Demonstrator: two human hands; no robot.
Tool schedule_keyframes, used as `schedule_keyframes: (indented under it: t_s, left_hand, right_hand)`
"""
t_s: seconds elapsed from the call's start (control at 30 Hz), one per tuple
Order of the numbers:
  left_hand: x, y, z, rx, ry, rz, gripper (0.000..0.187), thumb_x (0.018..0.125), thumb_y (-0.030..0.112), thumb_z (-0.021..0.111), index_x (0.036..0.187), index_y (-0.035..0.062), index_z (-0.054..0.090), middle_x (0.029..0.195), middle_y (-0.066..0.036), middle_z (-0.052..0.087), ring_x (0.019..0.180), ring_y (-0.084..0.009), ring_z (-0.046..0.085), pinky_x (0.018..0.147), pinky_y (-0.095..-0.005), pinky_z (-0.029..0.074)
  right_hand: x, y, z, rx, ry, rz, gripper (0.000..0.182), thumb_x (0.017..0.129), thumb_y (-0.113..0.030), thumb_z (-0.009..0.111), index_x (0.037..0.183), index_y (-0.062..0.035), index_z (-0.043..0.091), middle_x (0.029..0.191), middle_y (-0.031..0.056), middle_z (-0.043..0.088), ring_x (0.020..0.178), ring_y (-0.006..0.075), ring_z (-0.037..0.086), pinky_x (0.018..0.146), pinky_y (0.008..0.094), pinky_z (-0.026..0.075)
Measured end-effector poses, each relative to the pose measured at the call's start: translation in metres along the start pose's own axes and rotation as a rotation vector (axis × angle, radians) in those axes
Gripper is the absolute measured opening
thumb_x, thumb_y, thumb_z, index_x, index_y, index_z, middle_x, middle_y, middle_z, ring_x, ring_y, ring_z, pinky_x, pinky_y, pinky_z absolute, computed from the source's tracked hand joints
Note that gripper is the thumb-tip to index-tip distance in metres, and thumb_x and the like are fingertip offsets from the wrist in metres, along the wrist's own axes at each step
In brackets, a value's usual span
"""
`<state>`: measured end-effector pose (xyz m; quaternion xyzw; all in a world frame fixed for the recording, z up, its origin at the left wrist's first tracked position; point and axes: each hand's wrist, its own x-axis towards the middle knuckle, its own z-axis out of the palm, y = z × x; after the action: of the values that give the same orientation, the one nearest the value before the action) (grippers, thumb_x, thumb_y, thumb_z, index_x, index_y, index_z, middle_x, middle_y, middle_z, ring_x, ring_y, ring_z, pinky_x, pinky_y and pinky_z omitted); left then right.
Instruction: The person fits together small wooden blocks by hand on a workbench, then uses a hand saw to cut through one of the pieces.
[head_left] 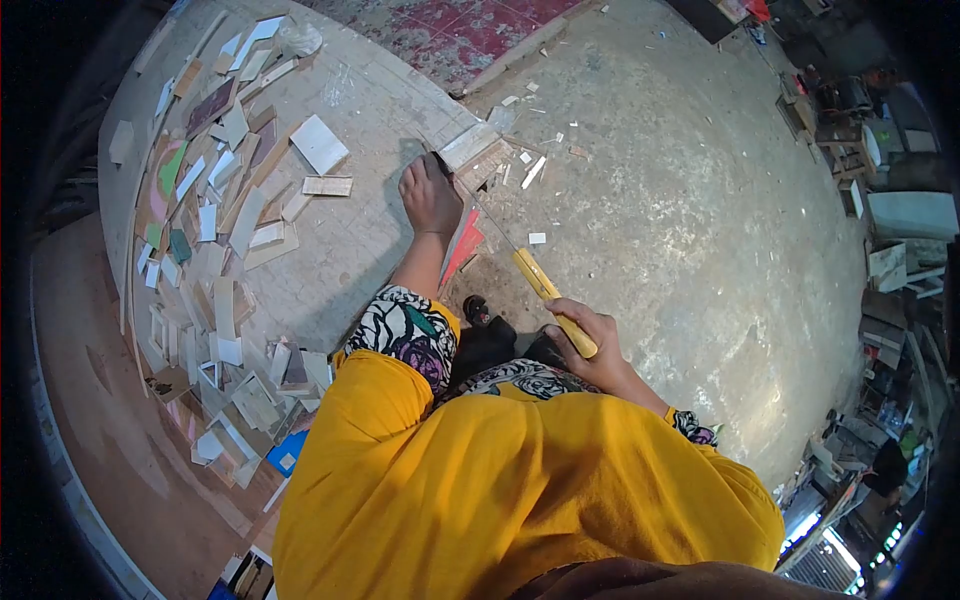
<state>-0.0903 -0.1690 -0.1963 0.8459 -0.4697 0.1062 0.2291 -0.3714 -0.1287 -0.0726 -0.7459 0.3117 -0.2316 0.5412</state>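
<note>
My right hand (590, 345) is wrapped round the yellow handle of a hand saw (535, 272). Its thin blade, seen nearly edge-on, runs up and left toward the table edge near my left hand. My left hand (432, 200) is closed at that edge, its fingers curled by a small dark object; what it grips is mostly hidden. Just beyond the fingers, a pale wooden piece (470, 146) lies at the table corner. Below my left wrist, a red triangular piece (463, 245) shows beside the edge.
Many wood offcuts (320, 145) are strewn over the left part of the worktable (375, 110). Small scraps (534, 172) lie on the concrete floor (680, 220) to the right. A blue item (287, 453) sits at the lower left. Piled clutter (885, 270) lines the far right.
</note>
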Motion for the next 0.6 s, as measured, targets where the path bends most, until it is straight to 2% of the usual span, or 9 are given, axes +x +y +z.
schedule_keyframes:
  t_s: [0.1, 0.37, 0.53, 0.6]
  left_hand:
    - [0.001, 0.001, 0.0, -0.02, -0.013, -0.02, 0.04, 0.072, 0.014, 0.059, 0.11, 0.0026, 0.05, 0.104, -0.013, 0.05, 0.101, -0.032, 0.047, 0.087, -0.0431, 0.037]
    - [0.0, -0.001, 0.003, -0.018, 0.005, -0.009, 0.04, 0.071, 0.012, 0.059, 0.109, 0.0041, 0.05, 0.103, -0.013, 0.05, 0.099, -0.0317, 0.047, 0.086, -0.0421, 0.037]
    - [0.001, -0.003, 0.001, -0.006, -0.042, -0.016, 0.042, 0.073, 0.016, 0.062, 0.111, 0.004, 0.05, 0.103, -0.012, 0.049, 0.102, -0.03, 0.046, 0.088, -0.0403, 0.036]
    - [-0.001, -0.004, 0.002, 0.004, -0.031, -0.013, 0.042, 0.072, 0.017, 0.062, 0.111, 0.0041, 0.05, 0.104, -0.012, 0.049, 0.103, -0.03, 0.046, 0.089, -0.0403, 0.036]
  right_hand:
    - [0.0, 0.004, 0.0, -0.014, 0.021, -0.058, 0.03, 0.078, -0.002, 0.064, 0.107, -0.0063, 0.056, 0.086, 0.0145, 0.064, 0.071, 0.0267, 0.065, 0.06, 0.0288, 0.049]
    - [0.0, 0.005, 0.0, -0.031, 0.014, -0.055, 0.03, 0.077, -0.001, 0.063, 0.106, -0.005, 0.055, 0.089, 0.0141, 0.064, 0.07, 0.0259, 0.065, 0.061, 0.0283, 0.049]
    - [-0.006, 0.031, -0.004, -0.029, 0.015, -0.097, 0.031, 0.077, -0.002, 0.064, 0.106, -0.0052, 0.055, 0.088, 0.014, 0.063, 0.069, 0.024, 0.064, 0.063, 0.0278, 0.048]
    - [-0.005, 0.034, -0.006, 0.314, 0.235, 0.162, 0.03, 0.077, -0.002, 0.064, 0.105, -0.006, 0.056, 0.087, 0.013, 0.063, 0.069, 0.0222, 0.063, 0.063, 0.0267, 0.047]
